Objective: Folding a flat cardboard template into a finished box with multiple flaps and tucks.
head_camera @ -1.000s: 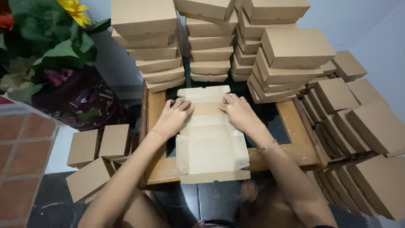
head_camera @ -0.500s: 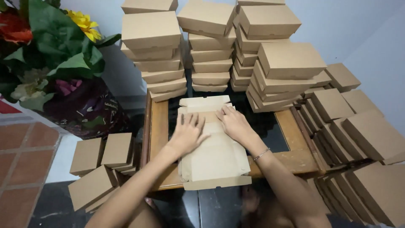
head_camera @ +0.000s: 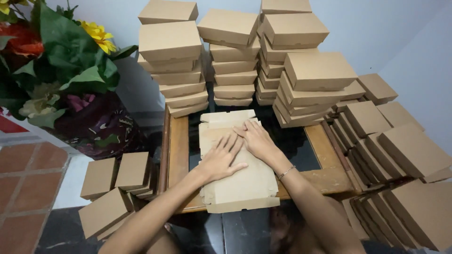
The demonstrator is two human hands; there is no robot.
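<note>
Both hands have slid inward since a second ago, from the far flaps to the middle of the cardboard box blank, now pressed flatter. Stacks of closed brown boxes stand tall at the far side of the desk, contents hidden. More closed boxes lie in rows on the right, lids shut. Flower bouquet in dark wrap sits far left. Three small closed boxes rest low on the left, just beside the desk. Cardboard box blank lies flat along the desk's dark glass centre, near end overhanging the front edge, nothing in it. Left hand lies palm down on the blank, fingers spread, no grip closed on anything. Right hand lies flat too, fingers apart, touching the left fingertips. Thin bracelet on the right wrist.
</note>
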